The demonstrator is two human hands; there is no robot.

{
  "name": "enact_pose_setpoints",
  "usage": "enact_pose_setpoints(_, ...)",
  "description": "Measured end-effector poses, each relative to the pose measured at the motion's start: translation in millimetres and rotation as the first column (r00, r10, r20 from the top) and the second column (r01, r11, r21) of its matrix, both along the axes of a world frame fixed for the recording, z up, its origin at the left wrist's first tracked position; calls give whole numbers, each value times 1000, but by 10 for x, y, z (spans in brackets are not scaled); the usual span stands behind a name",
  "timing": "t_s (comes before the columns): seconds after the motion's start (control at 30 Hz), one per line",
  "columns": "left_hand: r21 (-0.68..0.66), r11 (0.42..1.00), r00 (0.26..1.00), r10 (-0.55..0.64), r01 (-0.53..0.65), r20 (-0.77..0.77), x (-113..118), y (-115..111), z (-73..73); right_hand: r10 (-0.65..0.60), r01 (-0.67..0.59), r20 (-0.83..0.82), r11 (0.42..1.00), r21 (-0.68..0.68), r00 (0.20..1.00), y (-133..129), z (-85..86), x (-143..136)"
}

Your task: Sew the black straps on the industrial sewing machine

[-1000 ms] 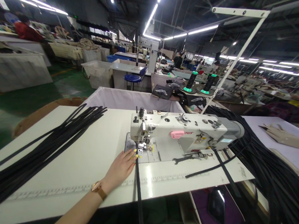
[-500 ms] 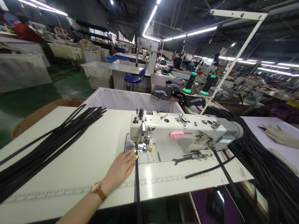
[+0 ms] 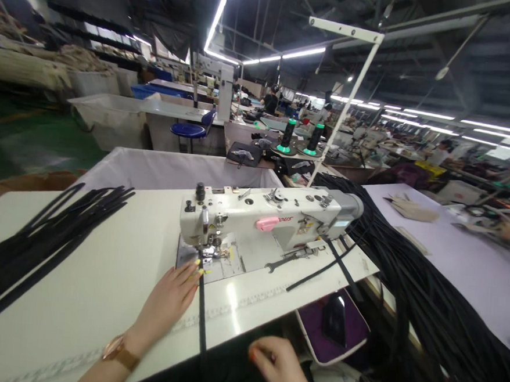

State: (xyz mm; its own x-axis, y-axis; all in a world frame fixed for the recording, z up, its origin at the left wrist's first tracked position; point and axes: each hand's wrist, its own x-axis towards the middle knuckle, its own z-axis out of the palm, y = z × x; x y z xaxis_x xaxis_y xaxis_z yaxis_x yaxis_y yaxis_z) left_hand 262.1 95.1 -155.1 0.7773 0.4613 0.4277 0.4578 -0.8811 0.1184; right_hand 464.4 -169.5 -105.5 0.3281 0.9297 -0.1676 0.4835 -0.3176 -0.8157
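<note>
Open room: we find bare white table (image 3: 113, 274) between the bundle of black strips (image 3: 28, 245) at far left and our left hand (image 3: 166, 301). Blocked: the sewing machine (image 3: 261, 220) spans the middle (its head low over the plate), a wrench (image 3: 292, 256) beneath its arm. Right: a heap of black cords (image 3: 426, 296) fills the edge. Front: a narrow gap between the strap (image 3: 202, 321) and our right hand (image 3: 284, 370).

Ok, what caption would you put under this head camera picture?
Left hand guides a black strap into the sewing machine; right hand waits below the table edge.
</note>
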Motion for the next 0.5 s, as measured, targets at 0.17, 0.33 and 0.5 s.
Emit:
enact_pose_setpoints(0.17, 29, 999, 999, -47, 46, 14, -23, 104, -178, -25, 247, 796, 956, -158, 604, 3, 594, 1138)
enact_pose_setpoints(0.33, 90, 995, 998, -49, 51, -33, -21, 131, -226, 194, 174, 829, 929, -328, 525, 171, 723, 1701)
enact_pose_setpoints(0.5, 111, 993, 998, -40, 45, -51, -24, 137, -240, 333, 28, 799, 916, -399, 500, 396, 749, 1509)
